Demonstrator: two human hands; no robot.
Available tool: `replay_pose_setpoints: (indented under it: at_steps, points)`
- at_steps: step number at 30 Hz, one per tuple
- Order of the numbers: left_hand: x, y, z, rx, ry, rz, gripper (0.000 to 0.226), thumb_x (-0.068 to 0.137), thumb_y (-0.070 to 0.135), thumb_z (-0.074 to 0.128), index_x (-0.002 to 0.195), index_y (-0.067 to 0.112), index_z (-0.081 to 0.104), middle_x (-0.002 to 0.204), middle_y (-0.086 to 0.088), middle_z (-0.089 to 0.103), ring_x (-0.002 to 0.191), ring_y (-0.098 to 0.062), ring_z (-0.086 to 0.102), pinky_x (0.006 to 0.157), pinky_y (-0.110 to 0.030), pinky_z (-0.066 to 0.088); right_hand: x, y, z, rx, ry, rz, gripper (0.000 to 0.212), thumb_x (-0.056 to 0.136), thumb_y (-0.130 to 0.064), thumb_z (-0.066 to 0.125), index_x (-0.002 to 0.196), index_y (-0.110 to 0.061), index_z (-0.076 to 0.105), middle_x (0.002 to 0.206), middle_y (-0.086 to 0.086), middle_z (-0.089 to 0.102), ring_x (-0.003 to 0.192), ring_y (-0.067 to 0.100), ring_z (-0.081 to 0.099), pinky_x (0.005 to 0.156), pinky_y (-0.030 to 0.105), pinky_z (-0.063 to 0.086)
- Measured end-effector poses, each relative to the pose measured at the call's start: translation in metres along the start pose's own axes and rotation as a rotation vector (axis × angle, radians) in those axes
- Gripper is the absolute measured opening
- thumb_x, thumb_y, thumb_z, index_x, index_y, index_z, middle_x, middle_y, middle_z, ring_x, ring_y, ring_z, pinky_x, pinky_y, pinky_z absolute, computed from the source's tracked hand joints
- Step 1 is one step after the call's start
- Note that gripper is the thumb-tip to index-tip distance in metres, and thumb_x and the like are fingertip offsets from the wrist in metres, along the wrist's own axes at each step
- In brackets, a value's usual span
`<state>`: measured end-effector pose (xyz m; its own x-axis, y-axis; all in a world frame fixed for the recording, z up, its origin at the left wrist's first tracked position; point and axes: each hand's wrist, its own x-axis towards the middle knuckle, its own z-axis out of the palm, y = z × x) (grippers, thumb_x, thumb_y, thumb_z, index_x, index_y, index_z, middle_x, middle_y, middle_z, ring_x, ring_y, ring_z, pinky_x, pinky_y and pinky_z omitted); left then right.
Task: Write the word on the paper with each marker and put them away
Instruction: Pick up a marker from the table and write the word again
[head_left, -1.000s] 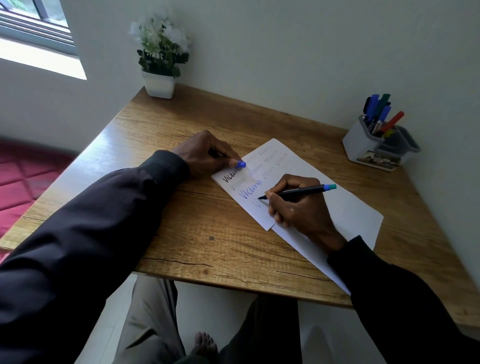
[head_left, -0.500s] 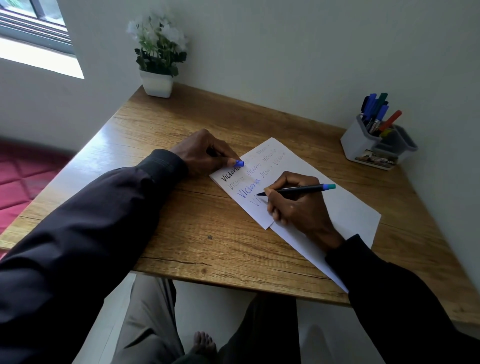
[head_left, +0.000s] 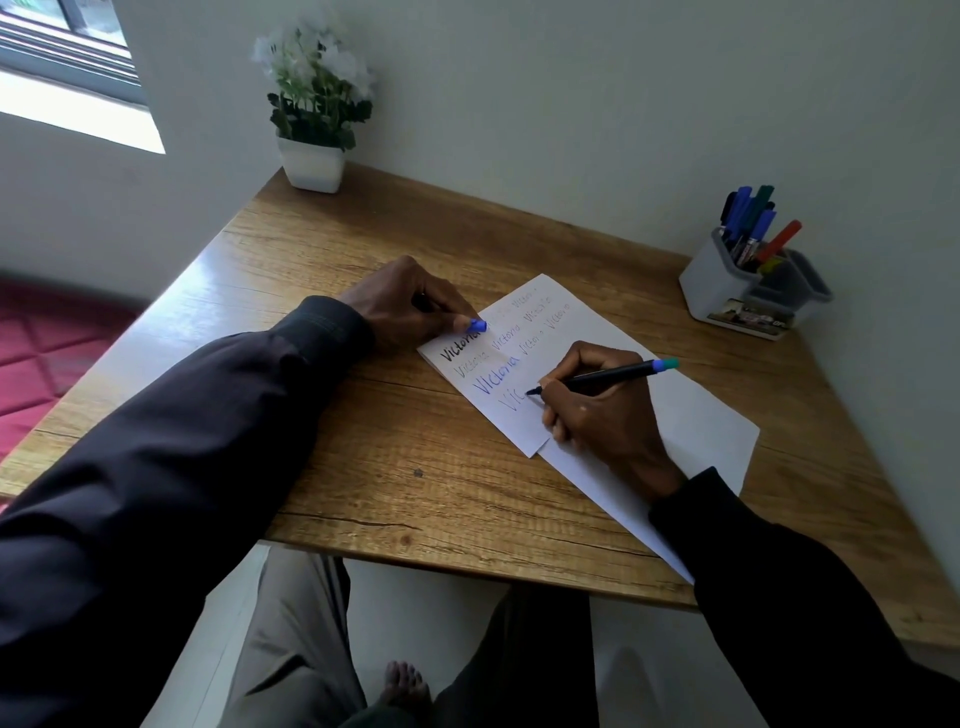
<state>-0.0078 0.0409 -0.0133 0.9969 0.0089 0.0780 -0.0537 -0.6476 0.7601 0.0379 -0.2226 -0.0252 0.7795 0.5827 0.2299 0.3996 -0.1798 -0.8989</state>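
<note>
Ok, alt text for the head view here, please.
A right hand writes with a black marker on paper on a wooden table; the left hand rests at the paper's corner, holding a blue cap. A holder of markers and a potted plant stand at the back.

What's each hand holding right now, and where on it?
Right hand grips the marker low on its barrel, near the tip. Left hand pinches a blue cap, only its end showing.

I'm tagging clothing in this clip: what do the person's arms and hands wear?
The left sleeve and right sleeve are long, near-black fabric reaching the wrists; the left ends in a stitched cuff. Left hand and right hand are bare: no gloves or watch show.
</note>
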Motion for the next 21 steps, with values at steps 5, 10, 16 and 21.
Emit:
replay_pose_setpoints:
  at_steps: [5, 10, 16, 21]
  points:
    - [-0.0003, 0.0001, 0.0001, 0.006, 0.004, 0.000, 0.025, 0.091, 0.026, 0.067, 0.114, 0.022, 0.074, 0.119, 0.004, 0.070, 0.098, -0.008, 0.068, 0.078, -0.021, 0.059, 0.0019, -0.0001, 0.0020, 0.002, 0.000, -0.001, 0.014, 0.092, -0.001, 0.070, 0.078, -0.005, 0.067, 0.062, 0.014, 0.067, 0.045, 0.025, 0.063, 0.040, 0.025, 0.045]
    - [-0.0002, -0.0002, 0.0005, -0.002, 0.012, 0.007, 0.024, 0.092, 0.024, 0.067, 0.114, 0.021, 0.074, 0.117, 0.005, 0.071, 0.092, -0.001, 0.066, 0.070, -0.010, 0.056, 0.0022, 0.0014, -0.0009, -0.065, 0.007, -0.035, 0.017, 0.084, -0.008, 0.072, 0.073, 0.002, 0.065, 0.057, 0.012, 0.066, 0.042, 0.024, 0.062, 0.043, 0.022, 0.046]
    - [-0.0008, -0.0010, 0.0001, -0.009, 0.020, 0.035, 0.024, 0.090, 0.024, 0.070, 0.113, 0.020, 0.075, 0.118, 0.003, 0.072, 0.099, -0.008, 0.069, 0.084, -0.025, 0.058, 0.0007, 0.0007, -0.0010, -0.016, 0.035, -0.011, 0.016, 0.088, 0.001, 0.070, 0.074, 0.002, 0.062, 0.058, 0.014, 0.065, 0.041, 0.025, 0.060, 0.040, 0.023, 0.044]
    - [-0.0005, -0.0004, -0.0004, 0.003, 0.003, 0.024, 0.025, 0.090, 0.024, 0.068, 0.114, 0.020, 0.074, 0.121, 0.001, 0.070, 0.103, -0.013, 0.068, 0.085, -0.029, 0.059, 0.0014, 0.0009, -0.0010, -0.035, 0.007, -0.013, 0.015, 0.090, 0.002, 0.069, 0.076, 0.004, 0.064, 0.059, 0.014, 0.067, 0.042, 0.024, 0.061, 0.041, 0.023, 0.045]
